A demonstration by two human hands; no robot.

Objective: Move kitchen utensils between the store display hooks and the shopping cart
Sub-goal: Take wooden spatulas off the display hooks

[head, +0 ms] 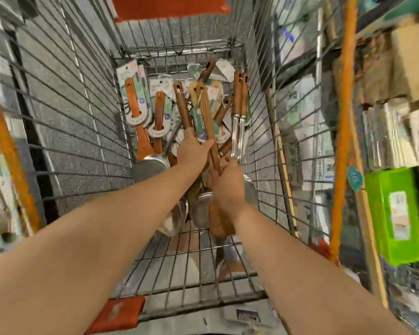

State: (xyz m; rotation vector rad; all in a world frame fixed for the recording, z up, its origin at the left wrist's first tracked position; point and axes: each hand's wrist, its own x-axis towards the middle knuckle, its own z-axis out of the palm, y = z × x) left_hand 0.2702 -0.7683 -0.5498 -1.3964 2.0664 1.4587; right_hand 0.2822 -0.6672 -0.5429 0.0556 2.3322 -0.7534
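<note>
Down inside the wire shopping cart [260,151], hard by packed store shelves [394,131], loose utensils [140,139] lie toward its far left corner. Both grips are curled round one bundle [205,105]: left grip [194,152] on the tagged wooden handles, right grip [228,187] lower, nearer the steel heads. The bundle looks stiff, light, head-heavy and apt to splay; the wood looks the surest hold.

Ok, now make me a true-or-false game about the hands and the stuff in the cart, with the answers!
1. The left hand and the right hand both grip wooden-handled utensils. True.
2. The shopping cart holds nothing. False: many utensils lie in it.
3. Some utensils carry card labels. True.
4. The green box sits inside the cart. False: it is outside the cart, on the right.
</note>
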